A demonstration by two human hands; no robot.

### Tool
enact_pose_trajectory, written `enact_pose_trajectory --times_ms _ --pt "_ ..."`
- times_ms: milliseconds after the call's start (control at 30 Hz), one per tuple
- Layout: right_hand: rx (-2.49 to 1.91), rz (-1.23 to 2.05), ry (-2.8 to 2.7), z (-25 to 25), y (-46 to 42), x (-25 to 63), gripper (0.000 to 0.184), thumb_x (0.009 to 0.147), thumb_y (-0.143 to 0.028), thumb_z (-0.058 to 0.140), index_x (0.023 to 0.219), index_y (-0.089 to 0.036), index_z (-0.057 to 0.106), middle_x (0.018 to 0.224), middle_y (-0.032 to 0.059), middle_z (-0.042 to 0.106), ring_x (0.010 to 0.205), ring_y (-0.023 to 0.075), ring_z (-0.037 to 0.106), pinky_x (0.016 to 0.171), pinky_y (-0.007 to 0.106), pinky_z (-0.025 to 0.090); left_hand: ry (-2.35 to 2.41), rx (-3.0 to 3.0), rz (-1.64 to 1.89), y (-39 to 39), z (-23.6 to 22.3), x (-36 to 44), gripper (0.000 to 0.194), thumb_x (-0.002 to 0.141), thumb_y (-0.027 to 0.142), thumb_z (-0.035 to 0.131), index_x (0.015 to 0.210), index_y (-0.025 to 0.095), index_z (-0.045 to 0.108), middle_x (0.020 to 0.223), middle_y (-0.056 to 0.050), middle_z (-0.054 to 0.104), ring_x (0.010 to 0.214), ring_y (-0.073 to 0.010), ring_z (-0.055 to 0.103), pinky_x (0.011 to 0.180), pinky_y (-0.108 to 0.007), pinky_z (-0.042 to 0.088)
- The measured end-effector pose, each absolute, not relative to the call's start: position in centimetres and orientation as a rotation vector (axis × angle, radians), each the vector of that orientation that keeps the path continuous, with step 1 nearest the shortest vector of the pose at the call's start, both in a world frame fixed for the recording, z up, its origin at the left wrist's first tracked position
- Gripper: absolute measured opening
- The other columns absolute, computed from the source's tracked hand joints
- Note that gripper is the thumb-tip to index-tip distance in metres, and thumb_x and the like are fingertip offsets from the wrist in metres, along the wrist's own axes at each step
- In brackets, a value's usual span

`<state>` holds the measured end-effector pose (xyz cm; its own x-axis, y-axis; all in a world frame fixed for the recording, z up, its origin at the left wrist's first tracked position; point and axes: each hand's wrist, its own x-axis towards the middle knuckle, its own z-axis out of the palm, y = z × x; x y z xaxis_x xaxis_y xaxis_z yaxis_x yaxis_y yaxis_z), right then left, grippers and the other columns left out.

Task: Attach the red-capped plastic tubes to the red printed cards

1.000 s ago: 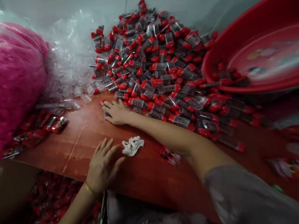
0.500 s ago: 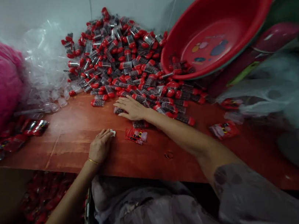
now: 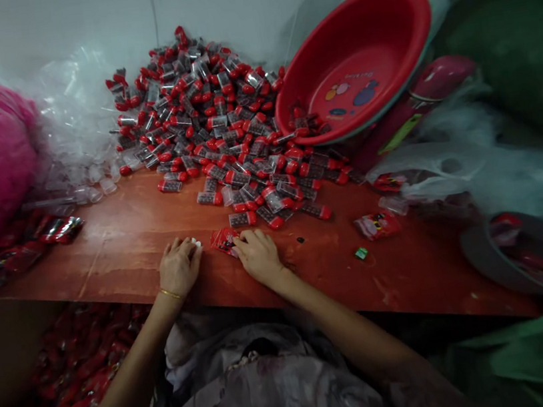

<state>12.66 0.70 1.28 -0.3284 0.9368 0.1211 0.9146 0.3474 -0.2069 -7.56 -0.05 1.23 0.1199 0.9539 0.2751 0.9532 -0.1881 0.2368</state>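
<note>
A: Head view: state the condition of each hand.

B: The right hand [image 3: 259,256] is at the lower centre of the frame, fingers bent, fingertips at the right end of a red printed packet [image 3: 221,239]. The gap between thumb and fingers is narrow; whether the pinch is closed on the packet cannot be told. The left hand [image 3: 178,265] is at its left, fingers curled, a white wad [image 3: 197,243] showing at the fingertips. How firmly it is held cannot be told.

A: How is this step best performed?

B: Grip the packet by its edge, between thumb and forefinger. Avoid squeezing the middle; the wrapper probably creases easily. Keep the wad clear.

A: Locate the packet relative to the grip.

B: It extends leftward from the right fingertips, between both hands, on the red-brown table [image 3: 138,229]. Bare surface separates it from the wad. The heap of red-capped tubes [image 3: 222,119] stands above it, upper centre.
</note>
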Motion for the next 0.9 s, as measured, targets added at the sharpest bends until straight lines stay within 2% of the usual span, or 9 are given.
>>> enact_pose_trajectory --times_ms 100,200,333,400,533,667,767,833,900 --pt "-1.684 0.177 -2.374 1.1 0.4 11.8 0.029 0.092 -0.030 0.042 0.108 -0.023 0.065 0.102 0.0091 0.063 0.090 0.0235 0.049 0.072 0.036 0.035 2.068 2.343 0.670 -1.3 1.1 -7.0 0.035 0.086 0.037 0.048 0.111 0.017 0.062 0.127 -0.015 0.057 0.126 -0.0321 0.044 0.102 -0.051 0.034" --pt "-1.680 0.226 -2.345 1.1 0.3 11.8 0.028 0.091 -0.030 0.044 0.106 -0.024 0.067 0.106 0.0074 0.064 0.091 0.0223 0.051 0.076 0.036 0.035 2.066 2.347 0.736 -2.1 1.3 -6.1 0.036 0.087 0.038 0.047 0.112 0.017 0.062 0.132 -0.015 0.053 0.130 -0.0337 0.038 0.104 -0.053 0.030" --pt "-1.660 0.157 -2.269 0.8 0.5 12.5 0.031 0.089 -0.032 0.049 0.116 -0.024 0.062 0.132 0.0080 0.052 0.113 0.0271 0.043 0.092 0.044 0.029 2.028 2.347 0.796 -1.9 2.1 -4.8 0.035 0.087 0.038 0.047 0.109 0.018 0.063 0.131 -0.014 0.055 0.130 -0.0329 0.039 0.105 -0.052 0.030" --pt "-1.630 0.154 -2.271 0.4 0.5 12.7 0.030 0.089 -0.030 0.048 0.115 -0.026 0.063 0.132 0.0063 0.054 0.120 0.0276 0.039 0.098 0.048 0.023 2.003 2.336 0.818 -1.7 2.3 -4.2 0.032 0.087 0.038 0.048 0.107 0.019 0.064 0.130 -0.013 0.055 0.130 -0.0326 0.039 0.104 -0.053 0.030" --pt "-1.552 0.201 -2.212 -0.2 0.6 13.1 0.023 0.089 -0.028 0.049 0.102 -0.030 0.069 0.120 0.0007 0.063 0.117 0.0238 0.043 0.100 0.045 0.022 1.959 2.301 0.897 -1.8 2.7 -3.3 0.027 0.086 0.037 0.049 0.101 0.021 0.067 0.126 -0.011 0.059 0.128 -0.0301 0.043 0.104 -0.049 0.033" --pt "-1.538 0.233 -2.120 -0.1 0.8 13.4 0.023 0.090 -0.030 0.049 0.090 -0.028 0.072 0.110 0.0002 0.068 0.107 0.0205 0.049 0.096 0.040 0.027 2.012 2.175 0.977 -1.7 3.5 -3.0 0.031 0.088 0.038 0.046 0.102 0.017 0.066 0.112 -0.012 0.067 0.110 -0.0251 0.059 0.093 -0.039 0.044" --pt "-1.567 0.200 -2.130 0.1 0.7 13.3 0.024 0.091 -0.031 0.047 0.095 -0.025 0.070 0.119 0.0037 0.064 0.109 0.0213 0.048 0.097 0.041 0.026 2.114 2.103 0.891 -1.2 3.7 -2.8 0.036 0.088 0.040 0.044 0.107 0.016 0.063 0.107 -0.013 0.069 0.098 -0.0252 0.065 0.085 -0.037 0.047" --pt "-1.573 0.172 -2.159 0.1 0.5 13.0 0.024 0.090 -0.032 0.048 0.102 -0.025 0.068 0.126 0.0053 0.059 0.114 0.0238 0.044 0.100 0.045 0.022 2.135 2.146 0.831 -0.8 3.4 -2.5 0.036 0.088 0.041 0.045 0.106 0.017 0.064 0.113 -0.014 0.066 0.107 -0.0284 0.061 0.089 -0.042 0.045" --pt "-1.549 0.165 -2.193 0.0 0.3 12.8 0.024 0.090 -0.029 0.047 0.104 -0.026 0.067 0.124 0.0043 0.061 0.116 0.0247 0.043 0.102 0.048 0.018 2.109 2.255 0.762 -0.5 2.8 -2.1 0.033 0.087 0.040 0.047 0.103 0.018 0.065 0.122 -0.015 0.061 0.119 -0.0324 0.051 0.096 -0.049 0.039"
